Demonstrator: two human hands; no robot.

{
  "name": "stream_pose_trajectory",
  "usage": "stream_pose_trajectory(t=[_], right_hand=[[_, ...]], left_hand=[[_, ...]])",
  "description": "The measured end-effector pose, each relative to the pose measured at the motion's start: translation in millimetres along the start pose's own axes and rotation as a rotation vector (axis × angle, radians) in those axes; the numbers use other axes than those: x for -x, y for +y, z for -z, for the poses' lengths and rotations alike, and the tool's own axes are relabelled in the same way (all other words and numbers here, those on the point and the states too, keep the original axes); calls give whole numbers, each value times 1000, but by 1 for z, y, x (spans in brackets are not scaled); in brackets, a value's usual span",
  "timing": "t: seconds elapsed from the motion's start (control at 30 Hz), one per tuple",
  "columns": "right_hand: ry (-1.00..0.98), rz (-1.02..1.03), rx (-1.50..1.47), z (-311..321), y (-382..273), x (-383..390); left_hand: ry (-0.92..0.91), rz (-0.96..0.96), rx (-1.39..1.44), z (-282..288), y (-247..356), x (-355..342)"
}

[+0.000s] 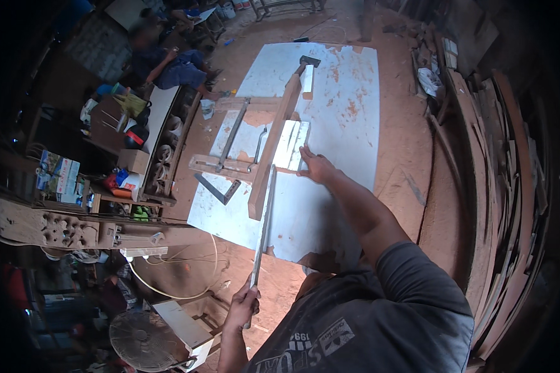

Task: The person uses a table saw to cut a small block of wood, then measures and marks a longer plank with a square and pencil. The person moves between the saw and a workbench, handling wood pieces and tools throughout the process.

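Note:
My left hand (244, 306) is closed around the lower end of a long, narrow grey bar (262, 230), which looks metal. Its far end reaches the tabletop beside a long brown wooden beam (270, 149). With fingers stretched out, my right hand (317, 166) rests at the right edge of a pale, white-faced wooden block (290, 144), made of strips side by side. That block lies against the right side of the beam. At the beam's far end sits a dark metal head (310, 61), like a hammer's, next to a short pale piece of wood (307, 82).
On the white worktable (348, 124), left of the beam, are a wooden frame (221, 165), a dark metal bar (233, 137) and an angled square (218, 189). Planks (504, 211) lean at the right. A person (171, 65) sits at far left; a fan (144, 340) stands near left.

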State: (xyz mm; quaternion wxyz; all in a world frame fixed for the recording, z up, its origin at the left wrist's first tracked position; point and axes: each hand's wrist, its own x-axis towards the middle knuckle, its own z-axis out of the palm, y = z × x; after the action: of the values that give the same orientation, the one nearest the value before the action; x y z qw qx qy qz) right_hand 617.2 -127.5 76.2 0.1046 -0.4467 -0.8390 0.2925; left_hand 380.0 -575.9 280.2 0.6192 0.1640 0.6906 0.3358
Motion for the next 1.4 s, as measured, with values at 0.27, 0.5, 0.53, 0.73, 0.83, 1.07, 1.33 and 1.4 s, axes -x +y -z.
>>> stream_pose_trajectory(t=[0.27, 0.5, 0.53, 0.73, 0.83, 1.07, 1.33, 1.4], right_hand=[[6, -12, -40, 6, 6, -11], [22, -29, -10, 11, 22, -26], [11, -39, -3, 13, 22, -28], [37, -45, 65, 20, 19, -27], [94, -39, 78, 24, 19, -25], [143, -37, 23, 26, 27, -19], [591, -180, -49, 9, 72, -5], [697, -226, -53, 10, 61, -7]], left_hand=[[30, -35, -56, -9, 10, -7], [57, -24, -73, -34, 37, -12], [55, -23, -75, -34, 39, -13], [82, 20, -93, -42, 62, -13], [80, 2, -108, -48, 76, -13], [77, -10, -144, -53, 94, -25], [68, -11, -155, -59, 107, -52], [41, -35, -131, -58, 107, -66]])
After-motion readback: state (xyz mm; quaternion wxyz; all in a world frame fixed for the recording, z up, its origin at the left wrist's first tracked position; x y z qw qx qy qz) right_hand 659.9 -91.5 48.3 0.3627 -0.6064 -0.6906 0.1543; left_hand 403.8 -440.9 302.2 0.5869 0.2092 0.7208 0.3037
